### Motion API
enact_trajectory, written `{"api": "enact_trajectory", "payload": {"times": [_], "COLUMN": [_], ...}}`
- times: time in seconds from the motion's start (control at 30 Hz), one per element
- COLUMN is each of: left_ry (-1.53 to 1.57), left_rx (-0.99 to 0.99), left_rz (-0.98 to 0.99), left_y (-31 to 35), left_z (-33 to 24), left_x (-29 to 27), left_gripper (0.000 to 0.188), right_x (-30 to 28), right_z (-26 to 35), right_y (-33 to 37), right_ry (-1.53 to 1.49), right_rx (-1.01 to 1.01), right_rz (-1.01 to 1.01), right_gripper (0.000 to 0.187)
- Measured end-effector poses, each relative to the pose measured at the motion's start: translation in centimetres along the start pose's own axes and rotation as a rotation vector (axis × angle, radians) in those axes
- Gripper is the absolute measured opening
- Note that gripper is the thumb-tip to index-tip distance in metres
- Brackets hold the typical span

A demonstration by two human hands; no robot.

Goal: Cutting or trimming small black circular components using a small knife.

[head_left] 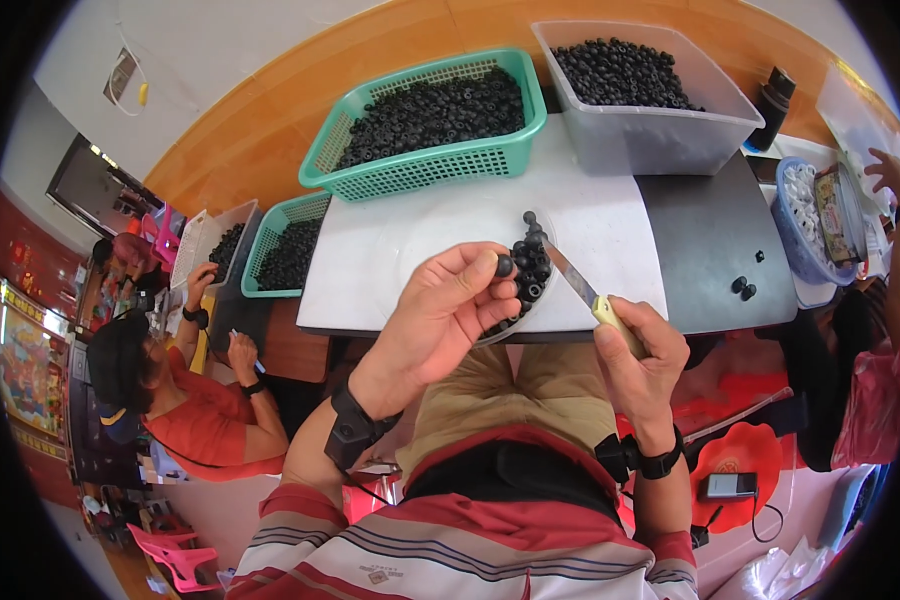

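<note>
My left hand pinches a small round black part between thumb and fingertips, over the table. In my right hand is a small knife with a pale yellow handle; its blade points up and left, apart from the pinched part. Between the two hands lies a heap of similar black parts, some with a hole through them. They rest in a shallow transparent dish, partly hidden behind my left hand.
Behind the dish stand a green basket and a translucent tub, both full of black parts. A smaller green basket is at left. Several loose parts lie on the dark tabletop at right, near a blue basket. Other people work on both sides.
</note>
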State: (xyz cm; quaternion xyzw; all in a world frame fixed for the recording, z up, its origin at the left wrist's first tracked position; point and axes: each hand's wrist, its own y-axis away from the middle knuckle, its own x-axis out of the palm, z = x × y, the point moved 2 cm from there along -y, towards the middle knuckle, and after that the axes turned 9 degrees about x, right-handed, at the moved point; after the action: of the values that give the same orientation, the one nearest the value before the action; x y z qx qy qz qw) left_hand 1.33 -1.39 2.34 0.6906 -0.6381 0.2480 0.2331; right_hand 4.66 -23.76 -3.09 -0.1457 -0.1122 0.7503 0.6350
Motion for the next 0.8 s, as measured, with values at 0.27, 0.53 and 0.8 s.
{"api": "enact_trajectory", "payload": {"times": [0.27, 0.53, 0.8], "left_ry": [-0.625, -1.299, -1.524], "left_rx": [0.450, 0.601, 0.764], "left_rz": [-0.159, -0.204, 0.180], "left_y": [-6.3, -11.4, -9.5], "left_z": [-7.1, -11.8, -3.6], "left_x": [-4.9, -8.4, -4.3], "left_gripper": [0.017, 0.025, 0.026], "right_x": [-0.8, -0.6, -1.2], "right_z": [0.2, 0.1, -1.0], "right_y": [0.7, 1.0, 1.6], "right_ry": [0.021, 0.015, -0.025], "right_rx": [-0.002, 0.004, 0.074], "right_rz": [-0.023, -0.016, -0.046], "right_gripper": [0.025, 0.025, 0.026]}}
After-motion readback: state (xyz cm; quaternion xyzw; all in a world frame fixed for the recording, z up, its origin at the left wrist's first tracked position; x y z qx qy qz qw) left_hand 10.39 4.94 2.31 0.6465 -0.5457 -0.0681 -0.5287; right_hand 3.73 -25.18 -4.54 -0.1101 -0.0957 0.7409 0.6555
